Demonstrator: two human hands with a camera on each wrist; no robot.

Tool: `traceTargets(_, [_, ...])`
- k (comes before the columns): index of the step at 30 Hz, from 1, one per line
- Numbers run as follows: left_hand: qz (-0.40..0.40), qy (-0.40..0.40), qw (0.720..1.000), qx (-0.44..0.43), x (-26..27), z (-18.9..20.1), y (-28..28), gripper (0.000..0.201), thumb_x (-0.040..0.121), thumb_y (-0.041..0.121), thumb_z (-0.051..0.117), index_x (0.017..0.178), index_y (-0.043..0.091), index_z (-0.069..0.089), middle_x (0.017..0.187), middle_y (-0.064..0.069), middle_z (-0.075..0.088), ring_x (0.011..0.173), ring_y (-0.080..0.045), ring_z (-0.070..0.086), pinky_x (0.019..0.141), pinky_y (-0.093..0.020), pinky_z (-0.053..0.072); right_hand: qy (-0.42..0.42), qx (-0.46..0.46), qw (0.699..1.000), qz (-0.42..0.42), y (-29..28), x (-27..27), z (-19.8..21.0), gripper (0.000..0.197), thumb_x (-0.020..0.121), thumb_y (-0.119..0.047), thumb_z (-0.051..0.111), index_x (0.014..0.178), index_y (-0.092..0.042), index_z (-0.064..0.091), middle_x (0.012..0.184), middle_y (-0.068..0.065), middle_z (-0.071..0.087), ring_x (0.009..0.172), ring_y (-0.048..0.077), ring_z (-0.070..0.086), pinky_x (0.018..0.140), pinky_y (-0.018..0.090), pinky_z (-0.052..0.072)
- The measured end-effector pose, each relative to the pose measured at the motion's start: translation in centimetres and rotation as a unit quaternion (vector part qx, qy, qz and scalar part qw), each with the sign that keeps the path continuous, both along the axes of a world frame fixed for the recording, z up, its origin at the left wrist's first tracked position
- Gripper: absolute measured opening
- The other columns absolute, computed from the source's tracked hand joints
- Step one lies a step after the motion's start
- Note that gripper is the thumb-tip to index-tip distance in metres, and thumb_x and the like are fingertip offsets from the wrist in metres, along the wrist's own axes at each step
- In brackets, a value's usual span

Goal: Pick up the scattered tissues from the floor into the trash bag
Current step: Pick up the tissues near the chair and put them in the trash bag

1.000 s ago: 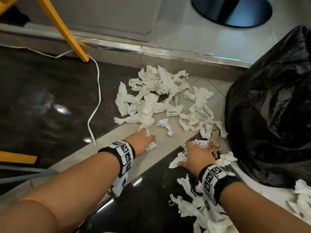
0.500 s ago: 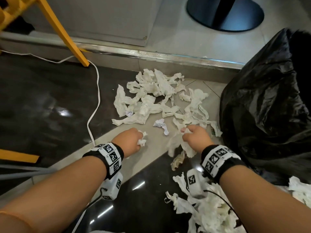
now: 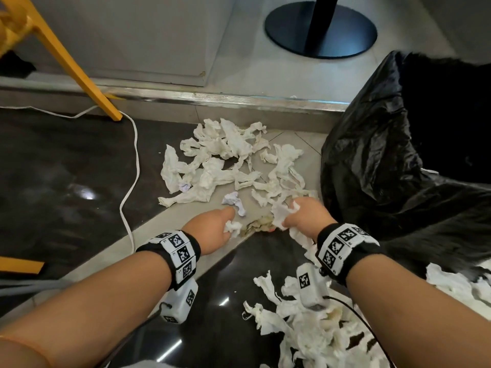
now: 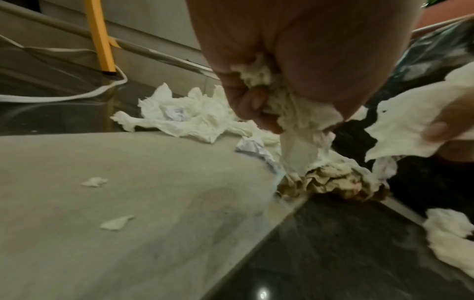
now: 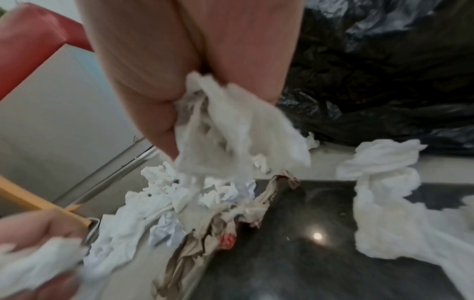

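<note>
The left hand [image 3: 212, 229] grips a small crumpled white tissue wad [image 3: 232, 227] just above the pale floor tile [image 3: 186, 224]. The right hand [image 3: 305, 216] clutches a bunch of white tissues [image 3: 281, 212] near the crinkled black plastic trash bag [image 3: 398, 160] on the right. Between the hands lies a crumpled brown paper [image 3: 259, 224]. More scattered white tissues [image 3: 225, 160] lie farther off.

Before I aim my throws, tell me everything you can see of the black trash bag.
The black trash bag is thin, glossy, crinkled plastic, slumped on the floor at the right. Its mouth gapes open at top right, dark inside. White tissues lie against its near edge. The right hand is close beside it, not touching.
</note>
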State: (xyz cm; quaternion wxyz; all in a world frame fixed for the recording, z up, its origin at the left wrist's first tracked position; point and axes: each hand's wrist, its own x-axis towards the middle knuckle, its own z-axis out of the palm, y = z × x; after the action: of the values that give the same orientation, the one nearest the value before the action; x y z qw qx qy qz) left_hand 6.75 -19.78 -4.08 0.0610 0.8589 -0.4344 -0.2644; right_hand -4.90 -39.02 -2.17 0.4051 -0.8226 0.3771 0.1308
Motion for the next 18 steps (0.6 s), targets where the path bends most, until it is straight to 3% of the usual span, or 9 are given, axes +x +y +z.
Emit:
traceTargets(3, [-0.033,0.005,0.999,-0.002,-0.9,-0.7,-1.6,0.035,0.089,0.029,0.055,0.121,0.017,0.045,0.115,-0.009,0.057,0.095,-0.027,0.058,0.077,-0.034,0.046,0.055,-0.031,0.993,0.097,0.8,-0.9,0.3,0.006,0.079,-0.002,0.055,0.08,-0.008,0.057,0.086,0.007,0.058,0.088,0.027,0.057,0.073,0.03,0.047])
traceTargets(4, [-0.046,0.01,0.999,0.003,-1.1,-1.1,-2.1,0.043,0.088,0.027,0.057,0.127,0.018,0.042,0.124,-0.009,0.052,0.099,-0.028,0.059,0.081,-0.036,0.048,0.059,-0.038,0.991,0.117,1.0,-1.1,0.1,0.013,0.079,0.0,0.052,0.072,-0.011,0.052,0.078,0.002,0.054,0.084,0.025,0.055,0.068,0.028,0.043])
traceTargets(6, [-0.092,0.028,0.995,0.009,-1.7,-2.1,-3.2,0.064,0.084,0.02,0.061,0.14,0.022,0.03,0.141,-0.008,0.038,0.108,-0.029,0.058,0.088,-0.038,0.05,0.05,-0.018,0.99,0.13,1.1,-1.9,0.0,0.017,0.081,0.002,0.048,0.077,-0.015,0.051,0.078,-0.001,0.052,0.078,0.021,0.053,0.065,0.025,0.039])
traceTargets(9, [-0.16,0.074,0.984,0.028,-3.6,-2.9,-5.0,0.087,0.082,0.013,0.063,0.149,0.024,0.009,0.156,-0.005,0.02,0.119,-0.029,0.054,0.093,-0.038,0.05,-0.004,0.04,0.993,0.11,1.4,-3.2,-0.1,0.021,0.082,-0.002,0.052,0.082,-0.023,0.054,0.09,-0.002,0.062,0.077,0.02,0.061,0.063,0.029,0.051])
traceTargets(11, [-0.179,0.077,0.978,0.07,-4.8,-3.5,-5.8,0.081,0.085,0.015,0.06,0.149,0.021,0.009,0.153,-0.007,0.027,0.116,-0.031,0.056,0.091,-0.038,0.048,-0.035,0.09,0.992,0.086,1.1,-3.9,-0.1,0.02,0.081,-0.006,0.057,0.077,-0.026,0.058,0.091,0.0,0.065,0.078,0.023,0.065,0.073,0.035,0.055])
traceTargets(14, [-0.207,0.031,0.966,0.151,-5.1,-4.5,-5.7,0.065,0.086,0.012,0.056,0.141,0.03,0.026,0.133,-0.013,0.04,0.105,-0.037,0.059,0.087,-0.044,0.051,-0.093,0.123,0.988,0.015,0.3,-4.3,0.9,0.013,0.072,-0.015,0.058,0.061,-0.023,0.056,0.067,-0.004,0.057,0.065,0.014,0.054,0.07,0.031,0.047])
traceTargets(16, [-0.225,-0.003,0.959,0.175,-4.8,-4.4,-5.3,0.042,0.087,0.011,0.054,0.126,0.024,0.043,0.122,-0.015,0.046,0.1,-0.037,0.059,0.083,-0.045,0.052,-0.122,0.08,0.989,-0.036,-0.7,-4.6,0.9,0.025,0.074,-0.016,0.065,0.056,-0.021,0.048,0.059,-0.005,0.048,0.06,0.012,0.047,0.064,0.027,0.041])
traceTargets(18, [-0.216,-0.012,0.961,0.175,-4.3,-3.9,-4.9,0.027,0.088,0.012,0.051,0.114,0.02,0.051,0.116,-0.014,0.049,0.099,-0.035,0.058,0.079,-0.041,0.049,-0.113,-0.049,0.991,-0.046,-1.6,-5.1,0.7,0.024,0.078,-0.016,0.066,0.062,-0.016,0.048,0.064,-0.002,0.049,0.064,0.015,0.048,0.062,0.025,0.037])
